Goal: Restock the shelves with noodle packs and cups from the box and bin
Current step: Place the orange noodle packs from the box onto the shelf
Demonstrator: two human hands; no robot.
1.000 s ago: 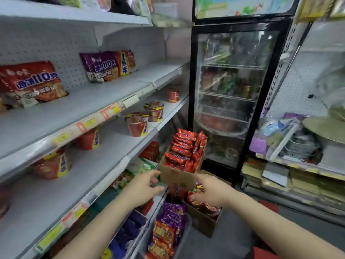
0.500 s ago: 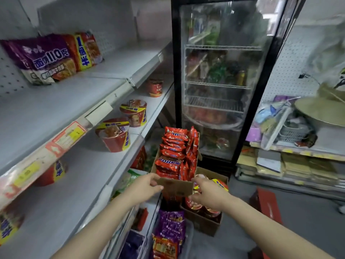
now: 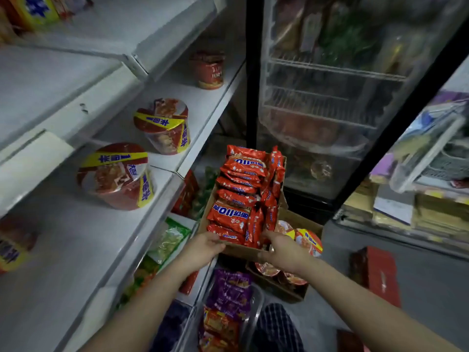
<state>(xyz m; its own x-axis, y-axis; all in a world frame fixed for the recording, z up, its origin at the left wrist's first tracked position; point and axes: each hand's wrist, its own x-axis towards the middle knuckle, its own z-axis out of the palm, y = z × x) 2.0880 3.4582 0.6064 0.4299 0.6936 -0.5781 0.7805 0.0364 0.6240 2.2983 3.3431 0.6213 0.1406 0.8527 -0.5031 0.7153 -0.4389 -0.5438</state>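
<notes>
On the far left, white shelves (image 3: 83, 240) are seen, with a large red noodle cup (image 3: 115, 175) lying tilted on the middle shelf and a second cup (image 3: 163, 125) beyond it; a smaller red cup (image 3: 209, 69) is set upright farther back.

Lower down, the left hand (image 3: 203, 247) is curled round the near left corner of a cardboard box (image 3: 243, 251), with the thumb laid over the rim against a red pack. The box is held up just in front of both hands, its long axis running away from the person towards a glass-door fridge (image 3: 330, 97). It is filled with red noodle packs (image 3: 238, 199), stacked flat in a row along that axis, with a few stood on edge along the right side.

The right hand (image 3: 284, 250) is clasped on the near right corner of the box, the fingers reaching inside against the packs.

Below the box, a clear bin (image 3: 256, 303) of purple and orange packs is seen, and to its right a second carton (image 3: 299, 295) containing cups (image 3: 308, 241). On the far right, cluttered shelving (image 3: 418, 212) is visible.
</notes>
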